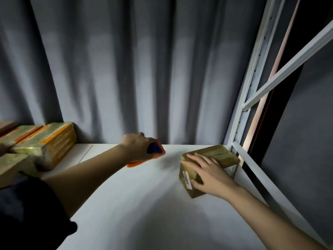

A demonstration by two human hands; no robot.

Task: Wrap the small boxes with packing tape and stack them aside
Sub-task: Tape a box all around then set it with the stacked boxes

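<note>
Two hands work over the white table (pixel 144 204). Right hand (pixel 209 175) lies with fingers spread on a small box (pixel 214 156) at the far right corner, beside the shelf frame (pixel 252 91). Left hand (pixel 137 147) grips an orange tape dispenser (pixel 155 153) near the back edge. Wrapped boxes (pixel 52 141) are stacked far left; bare tabletop lies between.

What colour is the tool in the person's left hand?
Orange with a dark blue part, seen in the head view.

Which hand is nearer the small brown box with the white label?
Right. The right hand rests on the small brown box; the left hand grips an orange tape dispenser well to its left.
</note>
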